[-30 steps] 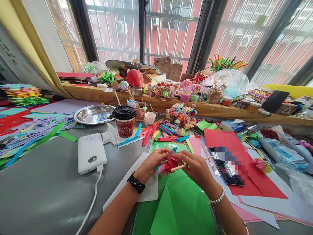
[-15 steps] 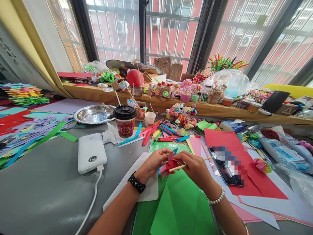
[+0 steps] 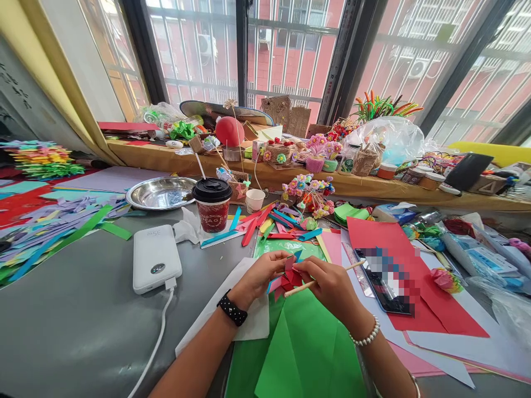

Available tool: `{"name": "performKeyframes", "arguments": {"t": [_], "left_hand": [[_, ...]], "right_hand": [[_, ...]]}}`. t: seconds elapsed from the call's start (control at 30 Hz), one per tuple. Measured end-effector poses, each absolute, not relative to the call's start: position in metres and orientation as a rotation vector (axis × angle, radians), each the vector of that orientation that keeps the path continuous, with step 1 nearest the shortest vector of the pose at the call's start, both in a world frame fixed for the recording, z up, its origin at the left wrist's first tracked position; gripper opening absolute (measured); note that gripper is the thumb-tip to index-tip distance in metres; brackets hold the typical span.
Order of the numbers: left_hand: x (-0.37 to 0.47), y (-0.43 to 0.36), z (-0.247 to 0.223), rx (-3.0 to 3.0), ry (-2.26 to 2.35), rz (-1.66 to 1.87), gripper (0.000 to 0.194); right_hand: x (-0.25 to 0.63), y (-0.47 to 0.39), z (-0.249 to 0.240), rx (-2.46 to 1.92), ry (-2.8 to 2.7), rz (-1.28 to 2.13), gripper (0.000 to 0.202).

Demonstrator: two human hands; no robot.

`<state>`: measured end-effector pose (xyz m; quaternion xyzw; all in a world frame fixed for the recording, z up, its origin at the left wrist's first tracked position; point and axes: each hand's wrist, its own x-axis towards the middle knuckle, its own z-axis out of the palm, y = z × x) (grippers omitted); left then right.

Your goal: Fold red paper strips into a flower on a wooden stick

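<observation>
My left hand (image 3: pixel 259 277) is closed on a small folded-paper piece (image 3: pixel 289 278) in red, pink and blue, pinching it between thumb and fingers. From the other side my right hand (image 3: pixel 327 279) meets the piece, its fingertips on the red folds. A thin wooden stick (image 3: pixel 299 288) runs through my right hand, its blunt end just below the paper and its other end over the phone. Beneath both hands lies green paper (image 3: pixel 319 342), with a white tissue (image 3: pixel 253 320) under my left wrist. The fingertips partly hide the folded piece.
A white power bank (image 3: pixel 156 258) with a cable and a lidded paper cup (image 3: pixel 212 205) stand left. Behind the hands lie coloured paper strips (image 3: pixel 286 218). A phone (image 3: pixel 384 282) rests on red paper (image 3: pixel 448 298) at right. A metal plate (image 3: pixel 161 193) sits further back.
The stick's near end has shifted slightly left and down, while its far end has risen a little. Both hands stay in nearly the same place on the folded paper.
</observation>
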<state>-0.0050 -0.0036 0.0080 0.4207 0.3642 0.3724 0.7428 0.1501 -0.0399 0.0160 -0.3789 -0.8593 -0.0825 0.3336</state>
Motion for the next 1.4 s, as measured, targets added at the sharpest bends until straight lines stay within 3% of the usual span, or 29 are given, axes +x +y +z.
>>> {"name": "performKeyframes", "arguments": {"t": [0.4,0.9,1.4], "left_hand": [[-0.003,-0.0052,0.0105,0.866,0.801,0.826,0.021],[-0.0031,-0.004,0.0108,0.849,0.835,0.867,0.022],[-0.0082,-0.0008,0.0089,0.872,0.798,0.898,0.025]], "right_hand": [[0.1508,-0.0377,0.0143,-1.022,-2.232,-0.106,0.02],[0.1473,-0.041,0.0165,-1.017,-2.276,-0.424,0.024],[0.1516,-0.0411,0.0189,-0.913,-2.21,-0.239,0.019]]}}
